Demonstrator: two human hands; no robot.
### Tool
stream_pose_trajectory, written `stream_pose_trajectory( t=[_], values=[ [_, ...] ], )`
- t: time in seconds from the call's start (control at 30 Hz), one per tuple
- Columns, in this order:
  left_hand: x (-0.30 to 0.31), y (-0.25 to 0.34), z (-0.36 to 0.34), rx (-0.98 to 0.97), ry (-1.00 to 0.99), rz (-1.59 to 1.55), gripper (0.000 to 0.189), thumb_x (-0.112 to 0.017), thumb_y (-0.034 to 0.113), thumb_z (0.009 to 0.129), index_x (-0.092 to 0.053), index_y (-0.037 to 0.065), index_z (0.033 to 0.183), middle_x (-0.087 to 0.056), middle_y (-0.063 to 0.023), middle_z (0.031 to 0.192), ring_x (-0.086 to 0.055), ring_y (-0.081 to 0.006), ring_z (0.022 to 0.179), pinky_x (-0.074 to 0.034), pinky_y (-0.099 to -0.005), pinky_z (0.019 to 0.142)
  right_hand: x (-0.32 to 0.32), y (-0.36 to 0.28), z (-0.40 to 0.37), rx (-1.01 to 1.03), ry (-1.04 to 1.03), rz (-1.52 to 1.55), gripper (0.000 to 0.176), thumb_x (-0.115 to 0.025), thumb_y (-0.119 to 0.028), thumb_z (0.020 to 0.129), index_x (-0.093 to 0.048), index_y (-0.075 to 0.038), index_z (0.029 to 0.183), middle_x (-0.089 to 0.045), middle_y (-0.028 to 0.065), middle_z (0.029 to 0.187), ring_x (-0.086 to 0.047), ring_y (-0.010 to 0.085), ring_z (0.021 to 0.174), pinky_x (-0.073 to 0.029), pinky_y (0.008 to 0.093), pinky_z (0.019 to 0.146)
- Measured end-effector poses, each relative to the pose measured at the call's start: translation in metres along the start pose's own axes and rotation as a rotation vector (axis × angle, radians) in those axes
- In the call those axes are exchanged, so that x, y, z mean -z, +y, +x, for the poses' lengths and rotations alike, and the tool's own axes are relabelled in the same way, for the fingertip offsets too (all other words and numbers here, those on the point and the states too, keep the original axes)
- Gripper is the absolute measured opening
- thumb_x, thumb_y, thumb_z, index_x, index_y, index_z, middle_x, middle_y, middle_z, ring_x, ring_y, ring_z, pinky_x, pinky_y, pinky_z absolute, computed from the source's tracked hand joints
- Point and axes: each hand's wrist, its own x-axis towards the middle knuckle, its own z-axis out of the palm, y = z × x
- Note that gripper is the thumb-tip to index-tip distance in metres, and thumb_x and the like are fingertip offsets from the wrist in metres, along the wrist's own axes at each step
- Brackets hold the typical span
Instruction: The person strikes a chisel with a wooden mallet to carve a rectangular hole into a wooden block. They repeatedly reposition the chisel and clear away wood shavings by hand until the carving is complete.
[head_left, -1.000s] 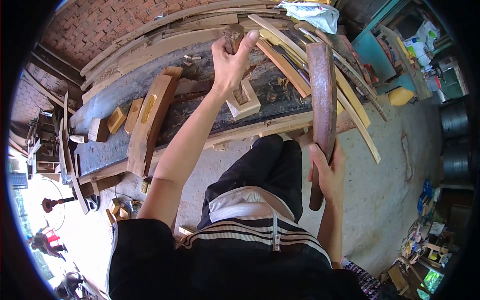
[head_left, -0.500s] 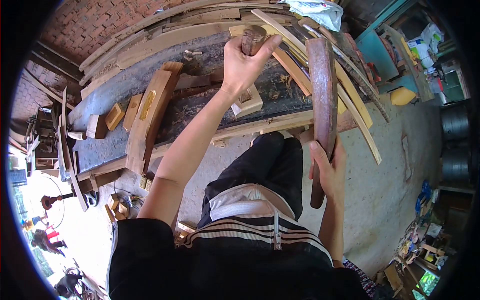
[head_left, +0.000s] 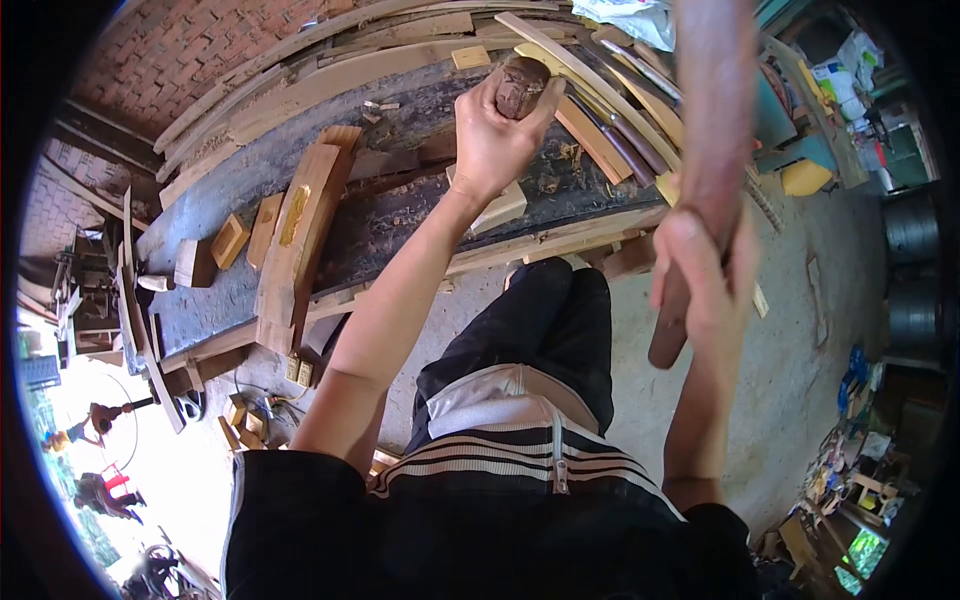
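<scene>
My left hand point(head_left: 492, 150) is closed round an upright wooden tool handle point(head_left: 522, 86) with a dark, battered top end. Whatever is below the fist is hidden by the hand. Beneath my left wrist, a pale wooden block point(head_left: 503, 209) lies at the bench's near edge, partly covered. My right hand point(head_left: 706, 270) grips the narrow lower end of a long brown wooden club point(head_left: 714, 120), a mallet without a separate head. Its thick end rises past the top of the view, blurred by motion. The mallet and the handle are apart.
The dark workbench point(head_left: 400, 215) carries a thick notched timber point(head_left: 300, 225), small wooden blocks point(head_left: 231, 241), and long strips point(head_left: 590, 80) beside dark-handled tools point(head_left: 628, 150). Boards point(head_left: 330, 85) line the brick wall. Offcuts point(head_left: 243, 420) and cables lie on the floor at left.
My right hand has lifted the mallet up and to the right, closer to the camera. My left hand, still round the handle, has shifted slightly right and down.
</scene>
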Motion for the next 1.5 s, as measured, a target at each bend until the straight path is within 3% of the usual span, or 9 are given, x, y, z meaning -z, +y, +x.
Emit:
stream_pose_trajectory(
  t=[0.2, 0.23, 0.4, 0.47, 0.53, 0.7, 0.8, 0.93, 1.5],
  values=[
    [0.007, -0.001, -0.008, -0.015, 0.006, -0.048, 0.019, -0.074, 0.013, 0.087, -0.064, -0.003, 0.086, -0.069, -0.0039, 0.075, -0.054, -0.0057, 0.067, -0.048, -0.0258, 0.062, -0.012, 0.002, 0.030, 0.152, -0.318, -0.627, 0.050, -0.068, -0.033, 0.090, -0.054, 0.004, 0.121, -0.063, 0.0122, 0.089, -0.062, 0.0207, 0.080, -0.049, 0.0337, 0.073],
    [0.009, -0.003, -0.010, 0.011, 0.040, -0.080, 0.019, -0.074, 0.013, 0.087, -0.064, -0.002, 0.083, -0.067, -0.0021, 0.074, -0.053, -0.0054, 0.065, -0.046, -0.0250, 0.060, -0.022, 0.015, 0.029, 0.435, -0.164, -0.732, 0.049, -0.073, -0.036, 0.086, -0.055, 0.001, 0.113, -0.064, 0.0239, 0.080, -0.064, 0.0434, 0.070, -0.051, 0.0433, 0.064],
    [0.020, -0.001, -0.013, 0.017, 0.126, -0.059, 0.013, -0.071, 0.007, 0.087, -0.062, 0.002, 0.078, -0.058, 0.0057, 0.068, -0.048, -0.0033, 0.059, -0.042, -0.0227, 0.055, -0.021, -0.020, 0.031, 0.245, -0.275, -0.483, 0.047, -0.073, -0.035, 0.087, -0.054, 0.002, 0.110, -0.065, 0.0209, 0.080, -0.065, 0.0373, 0.070, -0.053, 0.0380, 0.069],
    [0.016, 0.003, -0.015, -0.001, 0.144, -0.089, 0.013, -0.070, 0.006, 0.085, -0.061, 0.002, 0.076, -0.057, 0.0061, 0.067, -0.048, -0.0026, 0.060, -0.042, -0.0224, 0.055, -0.030, -0.027, 0.030, 0.344, -0.150, -0.241, 0.043, -0.071, -0.026, 0.089, -0.053, 0.002, 0.116, -0.062, 0.0045, 0.086, -0.056, 0.0170, 0.075, -0.047, 0.0313, 0.068],
    [0.013, 0.009, -0.022, -0.046, 0.196, -0.157, 0.012, -0.071, 0.006, 0.084, -0.062, 0.001, 0.078, -0.060, 0.0046, 0.069, -0.050, -0.0023, 0.063, -0.044, -0.0229, 0.058, -0.030, -0.010, 0.032, 0.312, -0.240, -0.587, 0.044, -0.073, -0.034, 0.086, -0.052, 0.002, 0.103, -0.065, 0.0212, 0.078, -0.067, 0.0366, 0.067, -0.051, 0.0389, 0.061],
    [0.017, -0.008, -0.023, -0.065, 0.182, -0.210, 0.009, -0.070, 0.002, 0.080, -0.063, -0.002, 0.081, -0.065, -0.0005, 0.073, -0.056, -0.0048, 0.069, -0.048, -0.0239, 0.063, -0.026, 0.017, 0.014, 0.188, -0.335, -0.430, 0.055, -0.071, -0.027, 0.089, -0.049, 0.006, 0.126, -0.061, 0.0128, 0.086, -0.062, 0.0189, 0.070, -0.050, 0.0334, 0.062],
    [0.035, -0.004, -0.005, -0.016, 0.317, -0.140, 0.023, -0.071, 0.010, 0.086, -0.056, 0.007, 0.070, -0.056, 0.0014, 0.060, -0.050, -0.0063, 0.050, -0.043, -0.0254, 0.049, -0.018, 0.013, -0.003, -0.022, -0.233, -0.287, 0.056, -0.072, -0.034, 0.086, -0.051, 0.007, 0.118, -0.067, 0.0201, 0.083, -0.068, 0.0316, 0.075, -0.053, 0.0411, 0.072],
    [0.043, 0.004, 0.007, 0.107, 0.295, -0.305, 0.028, -0.071, 0.015, 0.091, -0.050, 0.009, 0.073, -0.045, 0.0021, 0.055, -0.037, -0.0073, 0.041, -0.028, -0.0260, 0.037, -0.002, 0.019, -0.025, -0.275, -0.202, -0.159, 0.059, -0.071, -0.036, 0.089, -0.050, 0.007, 0.125, -0.065, 0.0122, 0.086, -0.058, 0.0138, 0.052, -0.047, 0.0283, 0.047],
    [0.011, 0.003, 0.001, 0.059, 0.030, -0.016, 0.031, -0.072, 0.016, 0.090, -0.056, 0.004, 0.067, -0.053, 0.0061, 0.060, -0.047, -0.0018, 0.058, -0.037, -0.0227, 0.053, 0.002, 0.016, -0.019, -0.246, -0.114, -0.069, 0.058, -0.074, -0.034, 0.088, -0.052, 0.007, 0.122, -0.063, 0.0089, 0.084, -0.052, 0.0086, 0.049, -0.041, 0.0237, 0.042]
  ],
)
